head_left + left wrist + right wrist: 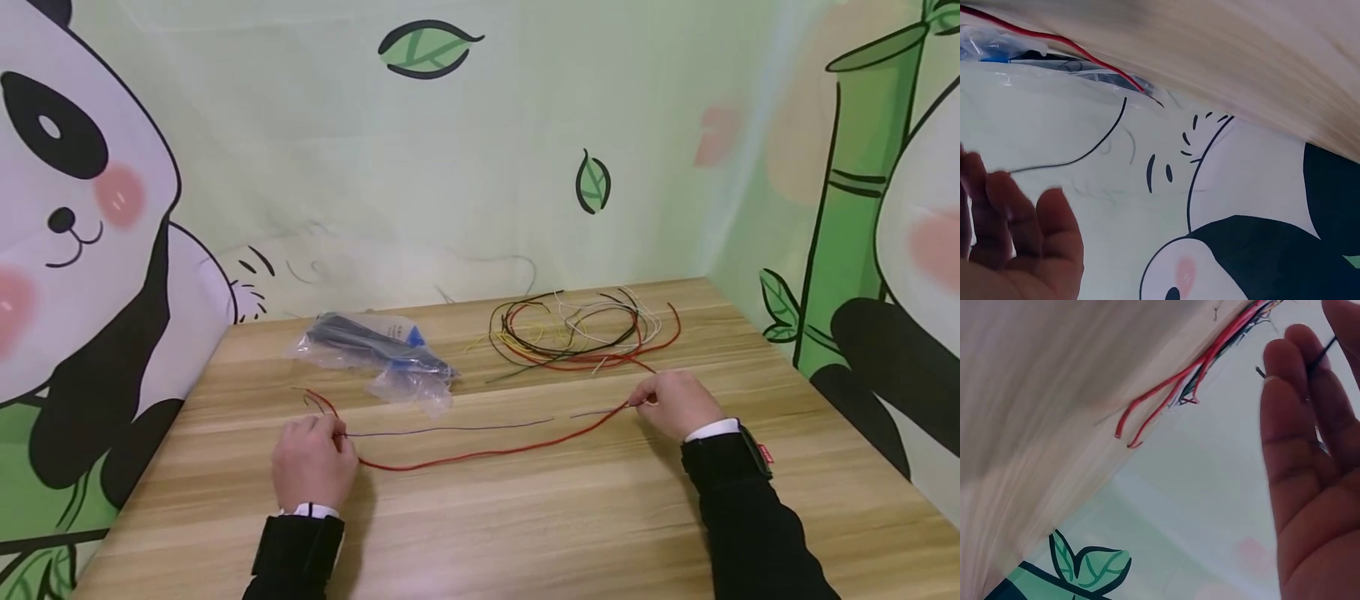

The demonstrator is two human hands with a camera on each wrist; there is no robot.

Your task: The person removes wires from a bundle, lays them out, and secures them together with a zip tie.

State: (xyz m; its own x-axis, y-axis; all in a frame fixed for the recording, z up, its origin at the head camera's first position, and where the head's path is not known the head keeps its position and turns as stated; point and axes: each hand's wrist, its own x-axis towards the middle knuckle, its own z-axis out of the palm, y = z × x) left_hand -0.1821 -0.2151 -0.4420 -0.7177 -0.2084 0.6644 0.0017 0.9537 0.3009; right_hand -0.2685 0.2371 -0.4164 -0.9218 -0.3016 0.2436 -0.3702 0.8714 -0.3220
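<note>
My left hand [315, 462] pinches a thin dark wire [1075, 161], and its loose end curves away past the fingertips in the left wrist view. On the right, my right hand [675, 404] holds a thin dark wire [1324, 357] between thumb and fingers. In the head view a thin bluish wire [450, 428] stretches from the left hand toward the right, with a visible break before the right hand; I cannot tell whether it is one piece. A thicker red wire [465, 455] sags across the tabletop between the hands, passing behind the left one.
Loose coils of red, black, yellow and white wire [517, 358] lie at the back right of the wooden table [525, 533]. A clear plastic bag [408, 392] with dark contents lies at the back left. A printed panda backdrop [315, 167] stands behind.
</note>
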